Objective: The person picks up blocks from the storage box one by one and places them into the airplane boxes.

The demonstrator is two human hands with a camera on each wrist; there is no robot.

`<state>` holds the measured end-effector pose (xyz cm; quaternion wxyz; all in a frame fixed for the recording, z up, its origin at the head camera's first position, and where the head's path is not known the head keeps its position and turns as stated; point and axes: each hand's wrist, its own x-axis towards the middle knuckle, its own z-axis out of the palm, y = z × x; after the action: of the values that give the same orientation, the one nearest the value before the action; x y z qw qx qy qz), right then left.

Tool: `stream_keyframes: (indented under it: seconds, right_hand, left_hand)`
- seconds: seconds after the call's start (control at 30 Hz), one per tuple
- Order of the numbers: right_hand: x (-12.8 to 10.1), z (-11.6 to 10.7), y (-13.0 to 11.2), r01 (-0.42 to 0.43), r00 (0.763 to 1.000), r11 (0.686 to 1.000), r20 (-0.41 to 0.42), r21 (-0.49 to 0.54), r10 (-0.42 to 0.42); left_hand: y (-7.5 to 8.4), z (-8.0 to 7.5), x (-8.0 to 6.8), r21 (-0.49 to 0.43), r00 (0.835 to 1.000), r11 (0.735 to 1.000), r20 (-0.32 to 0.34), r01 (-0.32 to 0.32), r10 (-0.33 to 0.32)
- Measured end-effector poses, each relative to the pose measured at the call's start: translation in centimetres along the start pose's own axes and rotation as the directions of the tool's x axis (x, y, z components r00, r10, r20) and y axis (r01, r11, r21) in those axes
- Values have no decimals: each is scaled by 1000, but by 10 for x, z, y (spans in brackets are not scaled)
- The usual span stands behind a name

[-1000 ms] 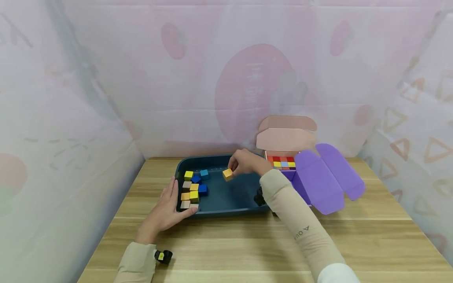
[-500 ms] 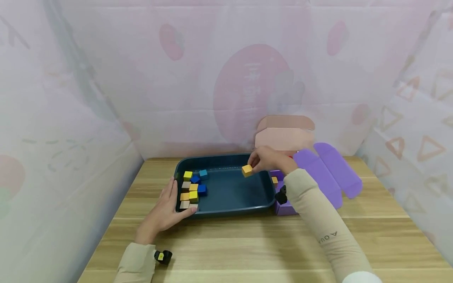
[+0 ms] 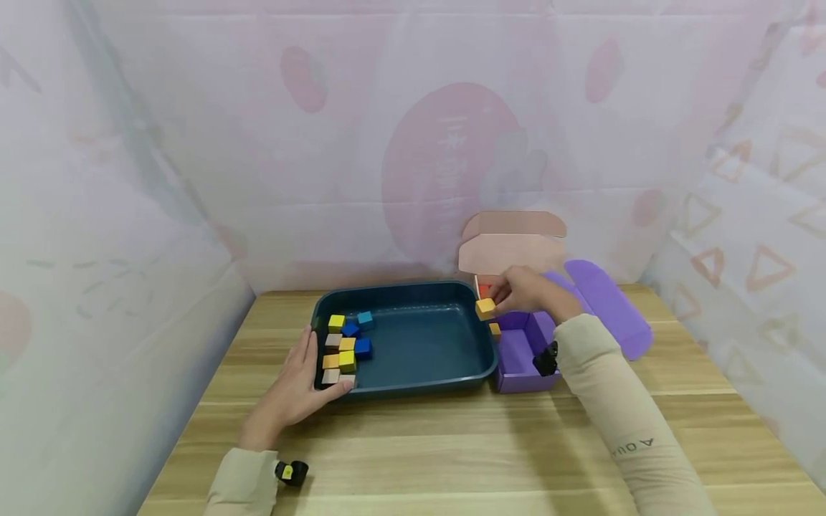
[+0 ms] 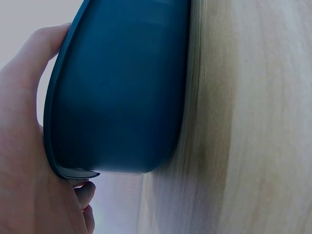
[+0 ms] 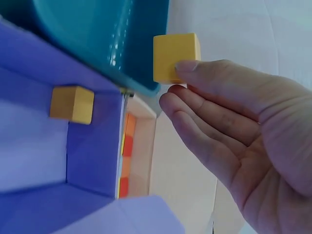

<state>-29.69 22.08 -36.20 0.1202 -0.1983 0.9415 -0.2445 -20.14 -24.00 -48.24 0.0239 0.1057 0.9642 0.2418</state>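
Right grip [image 3: 525, 290] pinches an orange cube [image 3: 485, 308] at its fingertips, cube sticking out to the left of the hand. Cube hangs over the seam between the blue tray's [image 3: 413, 387] right rim and the open purple box [image 3: 519, 376], not touching either. One more orange cube [image 3: 495, 330] sits inside the box, just below it. Left grip [image 3: 293, 390] rests on the tray's left rim, fingers relaxed, thumb over the edge beside a cluster of cubes [image 3: 345, 344]. All on the desk [image 3: 452, 444].
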Motion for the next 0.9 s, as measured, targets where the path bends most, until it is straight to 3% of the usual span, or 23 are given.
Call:
stream_keyframes:
  seconds: [0.33, 0.9]
  right_hand:
    - [-11, 9, 21, -34, 999, 998, 6, 46, 34]
    - [-13, 54, 44, -118, 993, 993, 19, -2, 118]
  left_hand:
    - [-3, -2, 0, 19, 1000, 1000, -8, -1, 1]
    - [-3, -1, -1, 29, 1000, 1000, -13, 5, -4]
